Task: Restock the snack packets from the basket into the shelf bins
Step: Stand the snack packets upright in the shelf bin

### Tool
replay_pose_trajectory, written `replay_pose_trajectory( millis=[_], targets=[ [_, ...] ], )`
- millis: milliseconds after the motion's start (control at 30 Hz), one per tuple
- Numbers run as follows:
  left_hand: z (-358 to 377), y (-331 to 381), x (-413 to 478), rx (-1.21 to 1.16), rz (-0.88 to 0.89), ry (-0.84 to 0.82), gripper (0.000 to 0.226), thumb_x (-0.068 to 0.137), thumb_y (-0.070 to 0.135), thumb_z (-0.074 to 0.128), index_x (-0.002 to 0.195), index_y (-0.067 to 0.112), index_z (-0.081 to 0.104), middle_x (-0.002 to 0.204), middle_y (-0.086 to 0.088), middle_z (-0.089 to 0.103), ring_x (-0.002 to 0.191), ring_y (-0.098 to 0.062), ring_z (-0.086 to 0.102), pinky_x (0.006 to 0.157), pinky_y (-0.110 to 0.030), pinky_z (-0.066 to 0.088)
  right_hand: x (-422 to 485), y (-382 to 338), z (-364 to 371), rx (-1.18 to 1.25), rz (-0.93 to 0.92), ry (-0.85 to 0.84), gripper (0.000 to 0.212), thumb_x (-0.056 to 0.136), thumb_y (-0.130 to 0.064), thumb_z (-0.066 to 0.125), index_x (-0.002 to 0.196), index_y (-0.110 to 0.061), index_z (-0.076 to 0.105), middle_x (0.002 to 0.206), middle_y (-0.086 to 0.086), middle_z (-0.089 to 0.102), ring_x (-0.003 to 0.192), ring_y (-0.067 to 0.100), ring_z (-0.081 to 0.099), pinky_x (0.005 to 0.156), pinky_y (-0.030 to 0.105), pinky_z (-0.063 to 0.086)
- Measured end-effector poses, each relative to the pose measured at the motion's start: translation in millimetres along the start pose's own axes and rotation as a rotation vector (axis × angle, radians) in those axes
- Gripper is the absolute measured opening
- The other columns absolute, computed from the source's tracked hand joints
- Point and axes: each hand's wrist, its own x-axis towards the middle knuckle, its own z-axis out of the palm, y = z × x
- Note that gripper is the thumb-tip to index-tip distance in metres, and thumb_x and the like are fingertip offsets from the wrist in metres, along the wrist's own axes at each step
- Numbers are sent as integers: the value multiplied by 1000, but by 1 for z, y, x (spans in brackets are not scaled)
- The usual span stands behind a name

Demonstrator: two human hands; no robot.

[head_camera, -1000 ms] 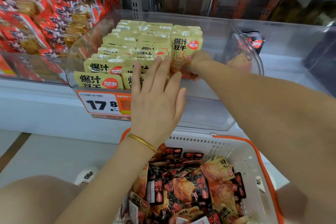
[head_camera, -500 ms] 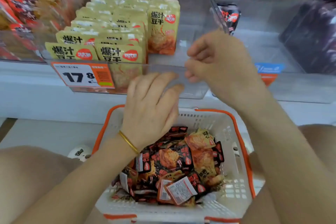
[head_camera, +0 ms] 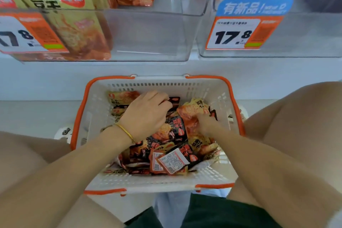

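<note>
A white basket [head_camera: 92, 109] with orange handles sits between my knees, holding several black and yellow snack packets [head_camera: 172, 159]. My left hand [head_camera: 148, 114] is inside it, fingers curled onto the edge of a black packet [head_camera: 174, 100] at the far side. My right hand [head_camera: 207, 124] is dug into the pile, its fingers partly hidden and gripping a yellow packet [head_camera: 192, 111]. Above, the clear left shelf bin [head_camera: 148, 33] holds upright yellow packets [head_camera: 74, 15] in its left part.
A second clear bin [head_camera: 299, 35] stands at the upper right with a blue and orange 17.8 price tag [head_camera: 238, 31]. Another price tag [head_camera: 27, 33] hangs on the left bin. The white shelf front [head_camera: 55, 79] runs just behind the basket.
Both hands have dropped from the shelf bin down into the basket and closed on packets. My view has tilted down toward the basket.
</note>
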Motion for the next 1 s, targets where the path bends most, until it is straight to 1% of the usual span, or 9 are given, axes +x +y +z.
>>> replay_pose_trajectory(
  millis=[67, 167, 300, 367, 467, 567, 700, 867, 1000],
  targets=[
    [3, -3, -2, -16, -2, -8, 28, 86, 17, 43, 99, 9, 66, 105, -9, 63, 94, -30, 58, 74, -43, 53, -4, -4, 1, -26, -1, 29, 35, 89, -5, 50, 124, -7, 48, 121, 15, 56, 109, 31, 56, 83, 39, 50],
    [3, -4, -1, -78, -59, -51, 20, 86, 11, 58, 104, 9, 65, 108, -10, 62, 97, -31, 56, 77, -44, 53, -13, -16, -19, 212, -37, 3, 7, 90, -6, 55, 96, -10, 57, 86, 9, 62, 85, 10, 66, 68, 21, 51],
    [7, -7, 3, -300, -432, -293, 44, 95, 33, 48, 135, 15, 43, 131, -5, 48, 124, -25, 42, 102, -37, 39, -18, -27, -58, 815, 54, 154, 11, 91, -14, 58, 99, -7, 60, 91, 12, 62, 90, 29, 62, 75, 39, 56],
    [3, -9, 5, -532, -622, -342, 57, 92, 43, 52, 139, 16, 34, 129, 0, 45, 123, -25, 46, 98, -34, 41, -33, -35, -69, 1363, 90, -33, 13, 92, -3, 56, 105, -5, 59, 96, 7, 64, 96, 26, 60, 64, 37, 60],
    [-16, 0, 9, -992, -844, -170, 38, 89, 30, 63, 121, 17, 46, 112, 9, 54, 98, -13, 57, 73, -14, 49, -56, -48, -78, 1700, -6, -296, 19, 92, 1, 52, 109, -6, 58, 106, 7, 64, 96, 22, 61, 59, 36, 60],
    [-46, 2, 6, -994, -791, 66, 20, 83, 15, 71, 90, 24, 54, 86, 10, 58, 83, -8, 58, 63, -6, 43, -76, -55, -86, 1432, -86, -262, 31, 89, -10, 62, 119, -6, 55, 106, 8, 67, 91, 23, 67, 72, 38, 60],
    [-92, -6, -8, -681, -567, -137, 39, 76, 24, 77, 106, 21, 52, 96, 6, 57, 87, -10, 56, 71, -19, 44, -111, -50, -109, 755, -327, 235, 55, 78, -25, 75, 128, -16, 52, 113, -4, 61, 105, 12, 60, 91, 26, 47],
    [-148, 2, -13, -905, -394, -92, 42, 71, 11, 80, 108, 15, 60, 95, -8, 65, 82, -17, 66, 71, -37, 56, -164, -71, -145, 895, -755, -112, 18, 81, -4, 63, 98, -11, 63, 81, -10, 70, 73, 1, 64, 67, 16, 49],
    [-182, -1, -13, -916, -469, 483, 27, 84, 20, 68, 108, 21, 55, 87, -5, 64, 64, -11, 61, 50, -23, 52, -191, -83, -188, 1100, -847, -139, 13, 73, -7, 68, 85, -12, 71, 77, -3, 73, 67, 8, 68, 59, 20, 54]
  ],
)
